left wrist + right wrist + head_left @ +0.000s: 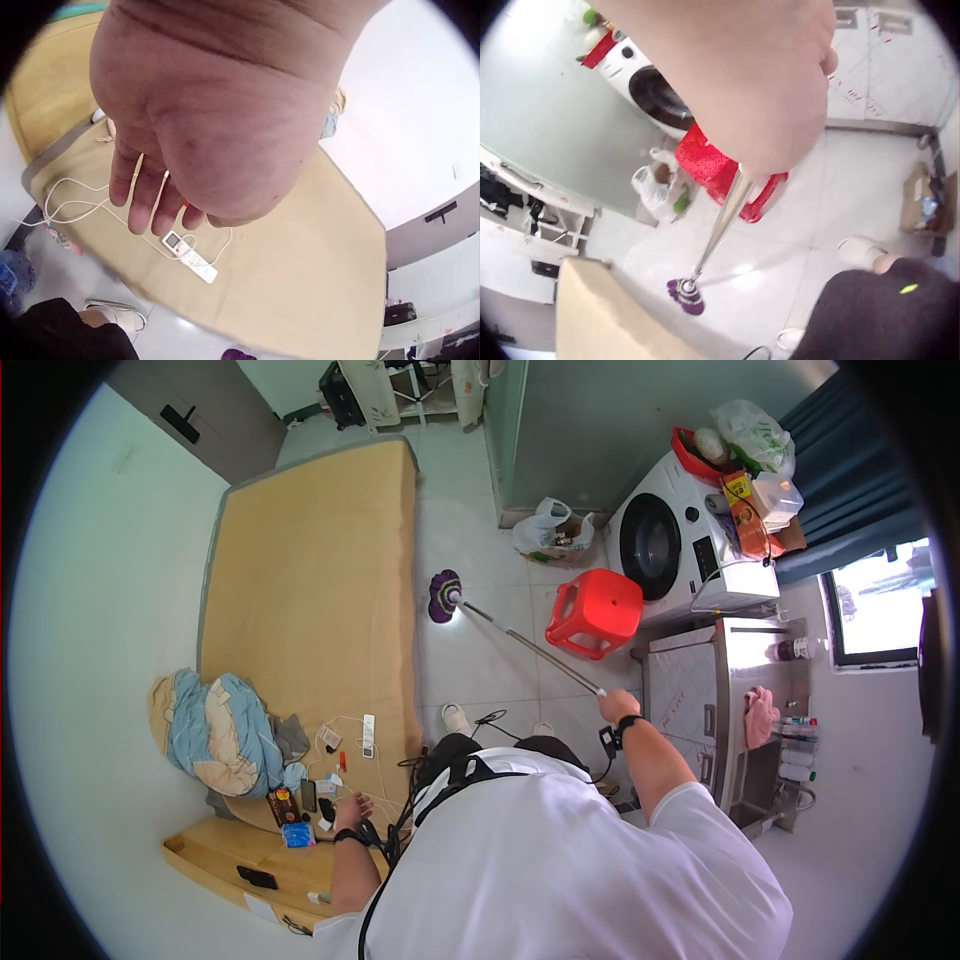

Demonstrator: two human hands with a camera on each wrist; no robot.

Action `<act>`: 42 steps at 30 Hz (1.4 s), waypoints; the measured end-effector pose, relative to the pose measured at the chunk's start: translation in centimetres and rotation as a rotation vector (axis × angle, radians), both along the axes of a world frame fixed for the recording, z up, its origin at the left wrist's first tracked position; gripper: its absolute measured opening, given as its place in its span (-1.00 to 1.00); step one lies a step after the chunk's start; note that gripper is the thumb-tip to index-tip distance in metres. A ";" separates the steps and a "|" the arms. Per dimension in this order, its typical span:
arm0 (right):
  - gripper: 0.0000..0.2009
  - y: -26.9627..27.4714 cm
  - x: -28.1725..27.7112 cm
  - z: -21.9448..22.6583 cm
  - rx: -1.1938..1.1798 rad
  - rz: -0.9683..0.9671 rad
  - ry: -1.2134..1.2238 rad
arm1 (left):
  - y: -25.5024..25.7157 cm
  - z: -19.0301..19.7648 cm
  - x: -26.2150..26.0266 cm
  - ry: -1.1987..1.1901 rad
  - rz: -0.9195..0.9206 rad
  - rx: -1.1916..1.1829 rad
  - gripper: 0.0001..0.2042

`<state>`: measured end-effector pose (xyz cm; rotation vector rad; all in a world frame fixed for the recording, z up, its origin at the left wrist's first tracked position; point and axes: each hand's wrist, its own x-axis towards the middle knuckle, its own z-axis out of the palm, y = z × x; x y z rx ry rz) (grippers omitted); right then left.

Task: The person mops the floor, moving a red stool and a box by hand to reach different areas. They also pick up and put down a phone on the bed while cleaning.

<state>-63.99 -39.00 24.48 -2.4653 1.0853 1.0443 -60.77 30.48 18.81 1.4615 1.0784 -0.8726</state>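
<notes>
My right hand [620, 706] grips the upper end of a mop's metal handle [535, 648]. The handle slants down and away to a round purple mop head [445, 596] on the tiled floor, close beside the mattress [310, 560]. In the right wrist view the palm heel covers the grip, and the mop head [686, 295] shows near the mattress corner. My left hand [353, 812] holds nothing, hovering over the mattress's near edge with fingers loosely bent. Below its fingers, in the left wrist view, lie a white remote control [189, 256] and a white cable [79, 202].
A red plastic stool [597, 612] stands right of the handle, before a washing machine [690, 540]. Plastic bags [553, 535] sit by the glass partition. A steel sink counter [760, 660] lines the right side. Crumpled bedding [225, 730] and small items lie on the mattress.
</notes>
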 end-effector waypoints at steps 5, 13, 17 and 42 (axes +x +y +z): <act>-0.54 1.3 -12.1 -1.0 0.018 -0.099 0.143 | 0.7 1.3 7.3 -0.034 -0.096 -0.005 -0.69; -0.40 9.5 -31.0 1.3 0.093 -0.472 0.421 | 0.1 -2.5 14.2 -0.019 -0.338 -0.006 -0.81; -0.40 13.2 -35.1 0.3 0.149 -0.588 0.304 | -2.2 -2.4 15.5 -0.019 -0.323 0.003 -0.81; -0.40 -3.2 -10.0 -2.3 0.223 -0.274 0.024 | -5.3 2.0 10.5 0.057 -0.220 0.038 -0.63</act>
